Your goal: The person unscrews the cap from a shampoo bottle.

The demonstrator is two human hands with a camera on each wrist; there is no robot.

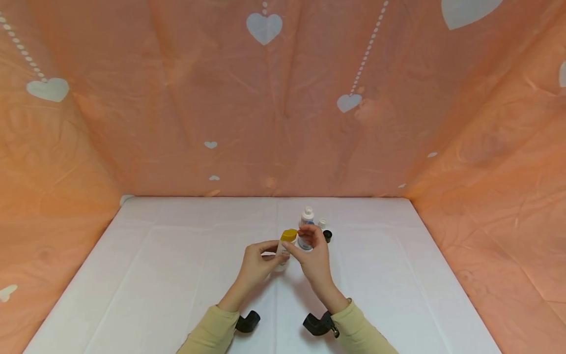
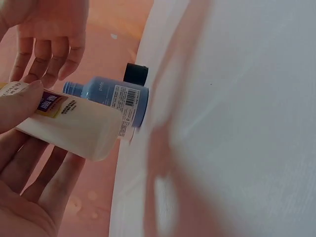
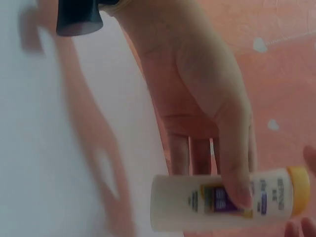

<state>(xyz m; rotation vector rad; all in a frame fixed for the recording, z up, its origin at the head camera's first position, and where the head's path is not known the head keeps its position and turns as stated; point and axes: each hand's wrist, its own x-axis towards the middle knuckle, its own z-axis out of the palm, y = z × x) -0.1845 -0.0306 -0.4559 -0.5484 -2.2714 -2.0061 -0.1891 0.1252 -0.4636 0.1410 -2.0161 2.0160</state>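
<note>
My left hand (image 1: pixel 257 261) grips a white bottle (image 1: pixel 281 263) with a yellow cap (image 1: pixel 289 234), raised above the table. In the right wrist view, the left thumb lies across the label of that bottle (image 3: pixel 170 202), which looks nearly sideways there. My right hand (image 1: pixel 317 256) is beside the cap, fingers loosely bent and holding nothing. Its fingertips (image 3: pixel 292 230) show at that view's right edge, slightly apart from the yellow cap (image 3: pixel 299 191). In the left wrist view, the right hand (image 2: pixel 54 22) hangs over the bottle's cap end, which is cut off by the frame.
Just behind the hands stands a blue bottle (image 2: pixel 101 89) with a white top (image 1: pixel 308 212). To its right are a small white-capped container (image 1: pixel 323 223) and a black-topped item (image 1: pixel 327 235). Orange sheeting (image 1: pixel 274 123) with hearts borders the white table (image 1: pixel 177 275).
</note>
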